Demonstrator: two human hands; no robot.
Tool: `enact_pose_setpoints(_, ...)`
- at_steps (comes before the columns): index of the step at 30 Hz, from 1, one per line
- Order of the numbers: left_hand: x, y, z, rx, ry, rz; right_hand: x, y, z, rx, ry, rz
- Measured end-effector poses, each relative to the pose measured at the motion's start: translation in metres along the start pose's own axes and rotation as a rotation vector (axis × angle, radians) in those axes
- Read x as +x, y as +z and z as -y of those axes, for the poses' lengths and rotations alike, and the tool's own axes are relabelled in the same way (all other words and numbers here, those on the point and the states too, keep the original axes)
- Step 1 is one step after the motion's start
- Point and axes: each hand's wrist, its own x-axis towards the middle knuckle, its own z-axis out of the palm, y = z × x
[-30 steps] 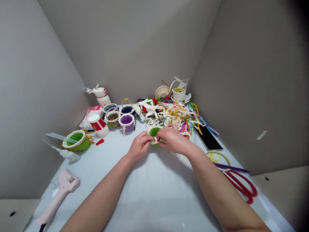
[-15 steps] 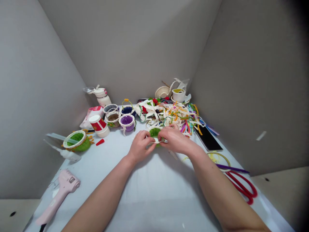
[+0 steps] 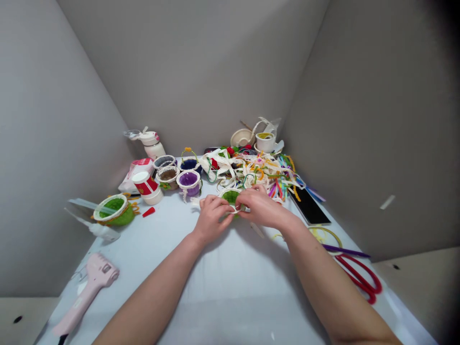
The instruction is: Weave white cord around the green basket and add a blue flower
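Pinching narrowly at the near white rim of the small green basket (image 3: pixel 230 196), to the right of the purple basket (image 3: pixel 189 183) and slightly nearer the body, with thumb and fingers of left hand (image 3: pixel 214 218) and right hand (image 3: pixel 260 207) close together; impossible to read the firmness of either pinch. Liable, with uneven pulling, to twist the rim out of round, or, with too hard a squeeze, to dent the wall. Possible also to snag the heaped ribbons (image 3: pixel 251 168), right of the purple basket, through careless lifting of the right hand.
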Motion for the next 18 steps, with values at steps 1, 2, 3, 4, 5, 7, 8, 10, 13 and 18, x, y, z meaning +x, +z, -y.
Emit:
enact_pose_setpoints(1,0.000,0.000,-0.001,0.005,-0.008,-0.006,0.000,0.000,-0.001,0.007,-0.002,-0.004)
enact_pose_setpoints(2,0.000,0.000,-0.001,0.011,-0.017,-0.011,-0.001,-0.001,-0.001,0.011,-0.001,-0.007)
enact_pose_setpoints(3,-0.001,0.001,-0.002,0.020,-0.027,-0.014,-0.001,-0.001,-0.001,0.012,0.001,-0.008)
enact_pose_setpoints(4,-0.001,0.001,-0.003,0.028,-0.035,-0.016,-0.001,-0.002,-0.001,0.011,0.004,-0.007)
enact_pose_setpoints(5,-0.001,0.002,-0.004,0.036,-0.041,-0.019,0.000,-0.002,0.000,0.009,0.004,-0.004)
enact_pose_setpoints(7,-0.002,0.004,-0.005,0.044,-0.043,-0.024,0.000,-0.001,0.001,0.002,0.001,0.001)
enact_pose_setpoints(8,-0.002,0.005,-0.006,0.045,-0.039,-0.028,0.000,0.000,0.001,-0.001,-0.001,0.000)
enact_pose_setpoints(10,-0.002,0.006,-0.006,0.040,-0.028,-0.033,0.001,0.001,0.000,0.001,-0.004,-0.006)
enact_pose_setpoints(13,-0.001,0.007,-0.005,0.029,-0.025,-0.042,-0.001,0.000,-0.003,0.031,-0.004,-0.017)
enact_pose_setpoints(18,-0.001,0.004,-0.004,-0.011,-0.060,-0.066,-0.005,-0.012,-0.008,0.162,0.012,-0.063)
